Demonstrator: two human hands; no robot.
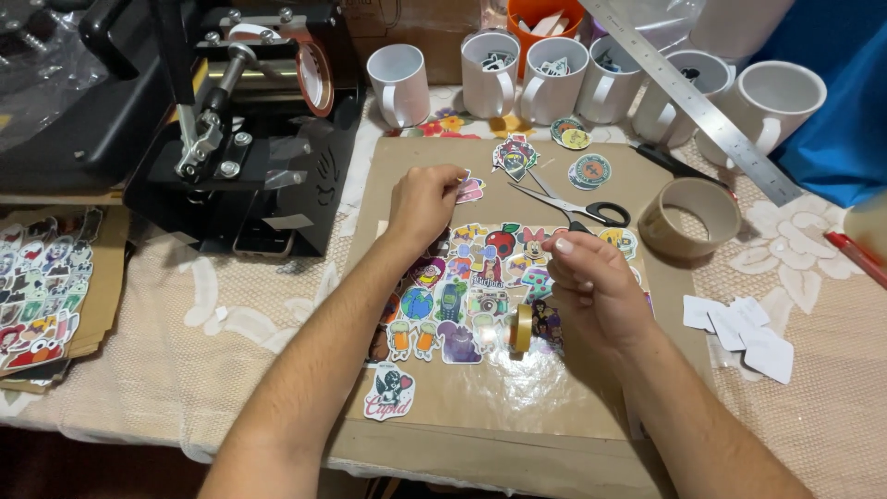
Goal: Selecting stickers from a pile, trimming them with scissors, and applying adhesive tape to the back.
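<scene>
Two bare hands work over a sheet of brown kraft paper (554, 407) laid on a cream floral tablecloth (185, 370), which covers the whole work surface; little of the room shows beyond a blue cloth (845, 139) at the far right. The left hand (423, 205) is curled, its fingertips pinching a small pink sticker (471, 188) just above the cluster of cartoon stickers (462, 300) spread on the paper. The right hand (596, 286) is loosely closed around a small roll of tan tape (523, 328) standing on edge at the cluster's lower right. Six white mugs (399, 85) line the far edge, with an orange cup (536, 11) behind them. One pair of black-handled scissors (577, 205) lies just beyond the right hand, one wide tape roll (689, 218) sits near it, and one steel ruler (693, 97) rests slanted across the mugs. One black mug heat press (240, 129) stands at the far left, above a second sticker sheet (42, 286). Several white paper scraps (744, 333) lie to the right, near a red pen (855, 254).
</scene>
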